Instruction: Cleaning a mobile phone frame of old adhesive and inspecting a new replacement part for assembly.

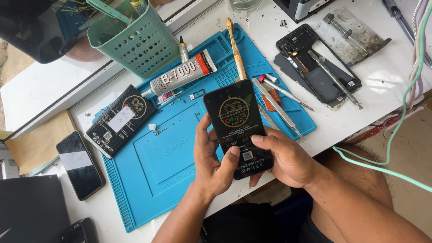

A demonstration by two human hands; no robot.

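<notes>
Two hands hold one black phone screen panel (237,128) above the near edge of a blue work mat (171,153), tilted toward the camera with its round gold emblem facing up. The left hand (213,159) wraps the panel's left edge and lower corner, thumb pressed on the front near the bottom; the right hand (283,159) clasps the lower right side, thumb laid across the face, other fingers curled behind. Both sets of fingers are closed on the panel, not clenched hard. It looks thin, light and stiff, glossy enough to slip, and likely brittle, so the safest hold is by the long edges and the bottom corners, with little pressure on the middle of the glass. Just left on the mat lies a flat black box (120,120) with a white label, and off the mat further left a dark phone (81,164) rests face up on the white table (387,90). Beyond the panel lie metal tweezers (276,108), a small screwdriver (288,93), a worn toothbrush (236,47) and a tube of glue (184,74). Further back stands a green perforated basket (135,40). At far right an opened phone frame (317,65) lies with a metal prying tool (335,81) across it.
</notes>
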